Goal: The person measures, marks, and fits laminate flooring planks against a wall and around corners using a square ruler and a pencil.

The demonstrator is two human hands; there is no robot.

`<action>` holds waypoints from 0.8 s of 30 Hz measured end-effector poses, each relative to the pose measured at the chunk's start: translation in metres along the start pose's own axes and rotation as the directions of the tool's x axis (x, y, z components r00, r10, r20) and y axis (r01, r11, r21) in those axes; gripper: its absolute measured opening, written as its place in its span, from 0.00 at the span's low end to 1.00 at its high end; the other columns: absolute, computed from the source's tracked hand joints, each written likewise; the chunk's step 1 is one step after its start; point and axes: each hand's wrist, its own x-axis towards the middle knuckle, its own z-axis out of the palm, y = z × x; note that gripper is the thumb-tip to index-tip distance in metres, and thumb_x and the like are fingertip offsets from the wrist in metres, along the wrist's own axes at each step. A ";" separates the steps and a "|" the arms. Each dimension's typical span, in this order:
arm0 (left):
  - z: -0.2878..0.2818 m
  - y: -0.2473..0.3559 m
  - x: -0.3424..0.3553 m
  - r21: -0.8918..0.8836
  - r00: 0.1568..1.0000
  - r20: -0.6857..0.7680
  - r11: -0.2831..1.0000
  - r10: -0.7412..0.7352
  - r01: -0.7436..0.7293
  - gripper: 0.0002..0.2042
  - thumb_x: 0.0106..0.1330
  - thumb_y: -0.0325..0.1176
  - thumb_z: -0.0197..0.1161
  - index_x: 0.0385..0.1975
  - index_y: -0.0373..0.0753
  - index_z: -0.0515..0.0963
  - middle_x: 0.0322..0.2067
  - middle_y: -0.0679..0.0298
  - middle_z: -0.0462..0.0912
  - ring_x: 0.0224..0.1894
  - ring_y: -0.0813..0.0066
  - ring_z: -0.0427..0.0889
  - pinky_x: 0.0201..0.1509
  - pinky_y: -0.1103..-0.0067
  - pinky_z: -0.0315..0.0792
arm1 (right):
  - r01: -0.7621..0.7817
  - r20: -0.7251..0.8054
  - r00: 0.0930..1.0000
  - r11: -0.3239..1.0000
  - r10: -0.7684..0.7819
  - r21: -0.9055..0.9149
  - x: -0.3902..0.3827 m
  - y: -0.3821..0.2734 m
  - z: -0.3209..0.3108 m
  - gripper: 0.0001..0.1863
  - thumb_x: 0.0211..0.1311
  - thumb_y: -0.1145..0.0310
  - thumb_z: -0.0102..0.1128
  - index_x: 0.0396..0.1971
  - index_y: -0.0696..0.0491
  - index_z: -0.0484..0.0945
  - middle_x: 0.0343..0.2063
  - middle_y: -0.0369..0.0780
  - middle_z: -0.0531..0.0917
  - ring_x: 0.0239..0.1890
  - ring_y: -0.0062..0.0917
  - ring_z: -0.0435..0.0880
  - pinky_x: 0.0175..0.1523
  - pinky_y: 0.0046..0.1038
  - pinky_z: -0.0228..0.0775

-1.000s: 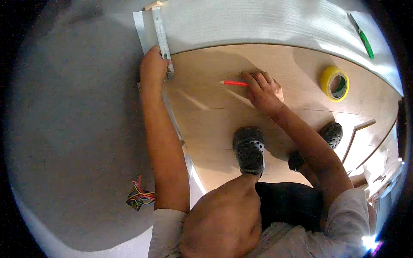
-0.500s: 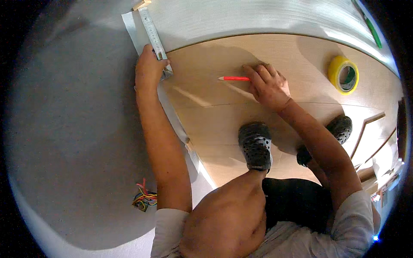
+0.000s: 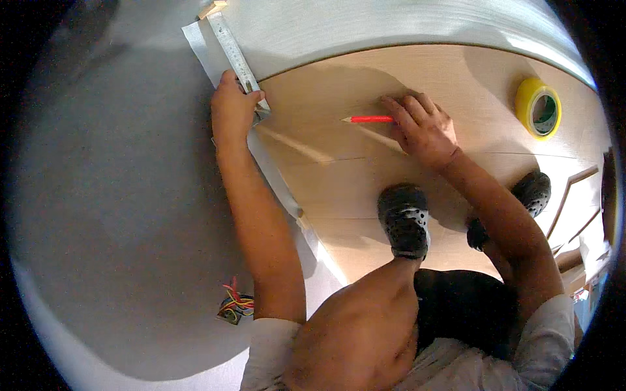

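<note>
My left hand [image 3: 235, 111] is closed on a metal square [image 3: 229, 49] with a marked ruler blade, at the left end of the wood-look floor planks [image 3: 319, 78]. Its blade runs away from me past the planks' far corner, beside a pale strip [image 3: 199, 45] along the wall. The thumb lies on the near end of the blade; the fingers behind are partly hidden. To the right, my right hand [image 3: 427, 130] holds a red pencil [image 3: 370, 119] low over the planks. The pencil lies nearly level, its bare tip pointing left toward the square.
A yellow roll of tape [image 3: 538, 109] stands on the planks at the right. A small wood block [image 3: 212, 9] sits at the blade's far end. Coloured wires [image 3: 235, 305] stick out of the grey wall [image 3: 130, 195]. My shod foot [image 3: 404, 221] is on the planks.
The whole view has shifted a little, so things appear farther right. Both hands keep their hold, with no clear movement against the planks. A green object at the far right has left view.
</note>
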 end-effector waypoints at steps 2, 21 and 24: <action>0.001 -0.003 0.002 -0.063 0.999 0.031 0.998 -0.017 0.019 0.20 0.55 0.28 0.75 0.43 0.33 0.73 0.34 0.50 0.87 0.34 0.61 0.88 0.37 0.68 0.78 | 0.025 -0.063 0.998 1.000 -0.024 0.004 0.001 0.000 0.000 0.31 0.49 0.70 0.66 0.59 0.47 0.77 0.41 0.38 0.79 0.46 0.33 0.80 0.43 0.35 0.80; 0.000 -0.005 0.005 -0.110 0.995 0.062 0.991 -0.076 0.082 0.15 0.63 0.24 0.63 0.49 0.31 0.72 0.37 0.51 0.86 0.36 0.63 0.86 0.42 0.68 0.77 | -0.024 0.023 0.999 0.999 0.024 0.030 -0.003 0.002 0.005 0.35 0.48 0.65 0.70 0.61 0.46 0.74 0.48 0.36 0.79 0.55 0.34 0.78 0.47 0.39 0.81; 0.002 -0.004 0.005 -0.126 0.997 0.036 0.989 -0.067 0.071 0.15 0.63 0.24 0.63 0.49 0.31 0.72 0.37 0.51 0.86 0.36 0.63 0.86 0.42 0.68 0.77 | -0.010 -0.009 1.000 0.999 0.010 0.035 -0.001 0.002 0.005 0.34 0.47 0.67 0.70 0.61 0.47 0.75 0.47 0.37 0.79 0.52 0.34 0.79 0.47 0.37 0.81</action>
